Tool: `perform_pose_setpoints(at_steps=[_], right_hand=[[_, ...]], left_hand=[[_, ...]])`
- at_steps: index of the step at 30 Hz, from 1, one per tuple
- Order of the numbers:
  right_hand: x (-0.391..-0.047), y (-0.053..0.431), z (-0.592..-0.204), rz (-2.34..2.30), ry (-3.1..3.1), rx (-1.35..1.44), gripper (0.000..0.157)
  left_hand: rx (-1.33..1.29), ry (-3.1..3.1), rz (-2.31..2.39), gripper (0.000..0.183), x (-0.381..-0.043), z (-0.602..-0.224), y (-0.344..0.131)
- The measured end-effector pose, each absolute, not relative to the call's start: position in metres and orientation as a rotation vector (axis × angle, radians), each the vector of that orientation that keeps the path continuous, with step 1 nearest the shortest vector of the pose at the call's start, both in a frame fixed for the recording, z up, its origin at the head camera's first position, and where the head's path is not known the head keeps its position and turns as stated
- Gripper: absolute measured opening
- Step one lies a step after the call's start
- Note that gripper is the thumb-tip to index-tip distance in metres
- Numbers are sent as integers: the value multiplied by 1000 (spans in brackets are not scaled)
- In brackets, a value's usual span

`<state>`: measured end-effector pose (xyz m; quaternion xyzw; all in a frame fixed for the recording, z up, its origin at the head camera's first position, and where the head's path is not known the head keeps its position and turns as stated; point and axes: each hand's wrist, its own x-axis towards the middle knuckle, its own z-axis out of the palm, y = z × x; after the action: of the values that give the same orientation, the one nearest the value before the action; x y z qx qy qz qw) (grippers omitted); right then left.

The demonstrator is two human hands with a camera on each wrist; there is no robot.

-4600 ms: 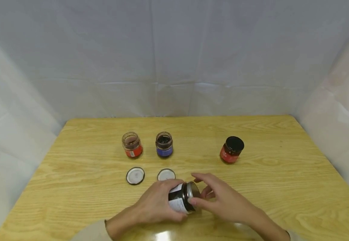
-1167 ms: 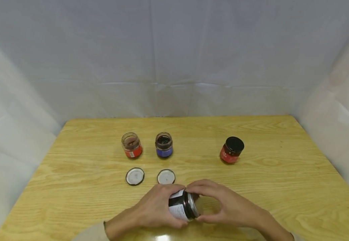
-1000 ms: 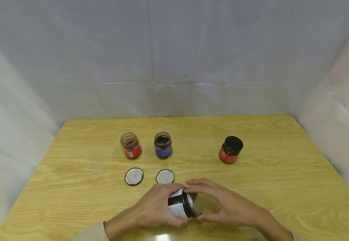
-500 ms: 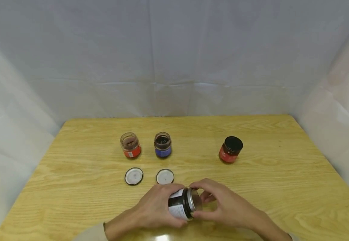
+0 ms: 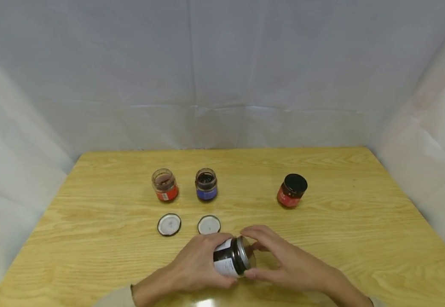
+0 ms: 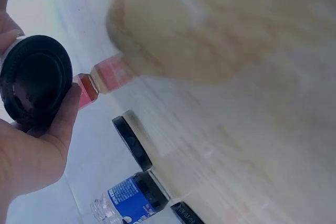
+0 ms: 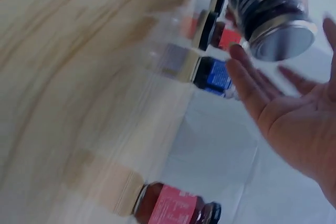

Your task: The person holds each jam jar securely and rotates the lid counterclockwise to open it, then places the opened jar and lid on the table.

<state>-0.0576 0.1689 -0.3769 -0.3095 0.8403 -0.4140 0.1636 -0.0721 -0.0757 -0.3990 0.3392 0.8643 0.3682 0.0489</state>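
My left hand grips a dark glass jar with a white label, tilted on its side low over the table's front. The jar's silver lid faces right. My right hand is at that lid, index finger by its top edge and thumb by its lower edge. In the right wrist view its fingers are spread around the lid, somewhat blurred, and the lid's flat face shows bare. The left wrist view shows the jar's dark round bottom against my left thumb and palm.
Behind stand a lidless jar with a red label and a lidless jar with a blue label. Two lids, the left lid and right lid, lie inside up before them. A black-lidded red jar stands right on the wooden table.
My right hand's fingers have closed around the lid, drawn back and shifted about its rim. The left hand keeps its grip on the jar. The standing jars and loose lids stay put.
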Motion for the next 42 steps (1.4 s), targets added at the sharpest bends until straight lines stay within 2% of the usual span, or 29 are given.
perform_pose_setpoints(at_steps=[4,7,13,18,23,26,29,33,39,42], right_hand=[[-55,163,-375,-1224,2366,-689,62],[-56,161,-373,-1241,2367,-696,62],[-60,164,-374,-1277,2390,-998,55],[-63,166,-378,-1331,2332,-1150,59],[-61,164,-376,-1301,2330,-893,70],[-61,161,-375,-1308,2295,-707,65],[-62,160,-375,-1334,2261,-653,56],[-63,161,-378,-1341,2274,-777,52],[-64,164,-381,-1337,2335,-1123,54],[-64,164,-382,-1326,2351,-1130,59]], left_hand=[[1022,2641,1114,55,-72,-397,-76],[1040,2647,1099,54,-73,-396,-76],[1033,2622,1096,55,-74,-398,-78],[1044,2630,1107,54,-74,-398,-78],[1043,2647,1103,53,-74,-398,-77],[1024,2646,1100,52,-73,-398,-76],[1016,2638,1102,51,-72,-398,-76],[1022,2628,1104,52,-71,-398,-77],[1013,2610,1113,54,-71,-400,-78],[1005,2622,1114,55,-71,-400,-78]])
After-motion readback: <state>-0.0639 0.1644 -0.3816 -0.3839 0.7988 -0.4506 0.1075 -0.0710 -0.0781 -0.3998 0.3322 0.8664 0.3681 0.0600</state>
